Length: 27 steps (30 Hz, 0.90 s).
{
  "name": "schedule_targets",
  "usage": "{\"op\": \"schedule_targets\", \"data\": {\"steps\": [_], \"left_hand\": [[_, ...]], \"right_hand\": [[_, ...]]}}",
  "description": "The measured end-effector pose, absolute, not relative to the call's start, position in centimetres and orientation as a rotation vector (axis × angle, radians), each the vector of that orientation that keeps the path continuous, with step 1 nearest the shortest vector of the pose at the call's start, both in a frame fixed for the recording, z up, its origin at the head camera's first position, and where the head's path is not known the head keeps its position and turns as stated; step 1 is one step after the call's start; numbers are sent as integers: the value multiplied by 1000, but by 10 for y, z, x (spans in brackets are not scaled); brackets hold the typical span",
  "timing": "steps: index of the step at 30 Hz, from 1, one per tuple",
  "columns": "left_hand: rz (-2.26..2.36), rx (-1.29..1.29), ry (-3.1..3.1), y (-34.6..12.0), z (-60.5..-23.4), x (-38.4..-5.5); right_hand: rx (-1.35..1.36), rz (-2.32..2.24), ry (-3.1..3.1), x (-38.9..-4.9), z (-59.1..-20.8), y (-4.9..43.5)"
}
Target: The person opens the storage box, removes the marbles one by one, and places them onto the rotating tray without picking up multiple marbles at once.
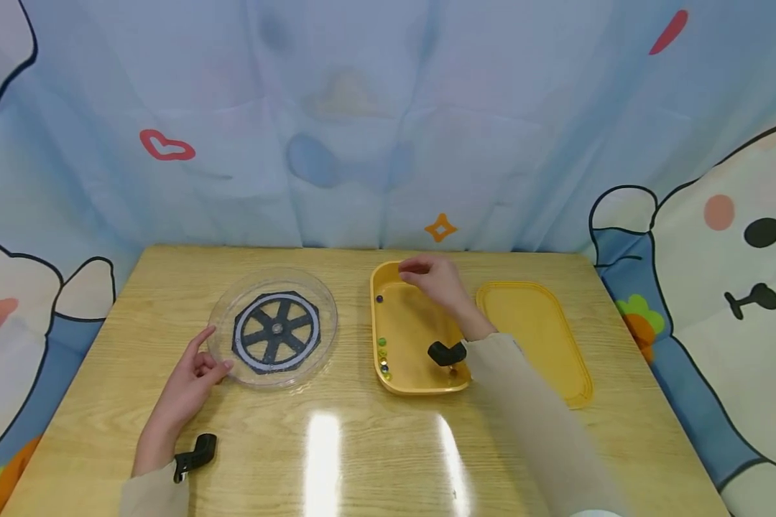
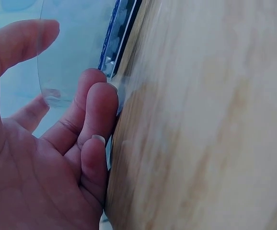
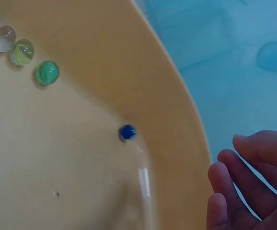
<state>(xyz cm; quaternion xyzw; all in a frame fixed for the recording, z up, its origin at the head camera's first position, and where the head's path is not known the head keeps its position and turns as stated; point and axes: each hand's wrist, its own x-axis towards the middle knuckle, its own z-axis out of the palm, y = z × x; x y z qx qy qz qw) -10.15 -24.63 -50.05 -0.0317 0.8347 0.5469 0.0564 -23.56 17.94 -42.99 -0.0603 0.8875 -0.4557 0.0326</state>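
My left hand [image 1: 190, 380] holds the near-left rim of a round clear plastic dish [image 1: 328, 316], with fingers and thumb at its edge. Inside the dish lies a dark octagonal piece [image 1: 276, 329] with a light ring and spokes. In the left wrist view, one digit overlaps the clear wall [image 2: 74, 48] and other fingers curl low beside it. Above the far end of a yellow tray [image 1: 420, 323] hovers my right hand [image 1: 435, 278], fingers loosely bent, nothing visible between them. A dark blue marble [image 3: 127, 132] sits near the tray wall; a green marble [image 3: 47, 73] lies farther along.
Several more marbles [image 1: 384, 359] line the tray's left side. A flat yellow lid [image 1: 537, 337] lies right of the tray, partly under the right forearm. Behind the wooden table [image 1: 265, 445] hangs a printed blue curtain [image 1: 375, 129].
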Motion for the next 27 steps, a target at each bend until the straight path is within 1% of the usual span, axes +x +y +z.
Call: {"op": "schedule_targets", "data": {"steps": [7, 13, 27], "left_hand": [[1654, -104, 2529, -246, -500, -101], [1672, -99, 2510, -247, -502, -99], [1707, -99, 2522, -246, -502, -98]], "right_hand": [[-136, -1426, 2602, -251, -454, 164], [-197, -1360, 2573, -258, -475, 160], [-167, -1237, 2596, -256, -485, 151]]}}
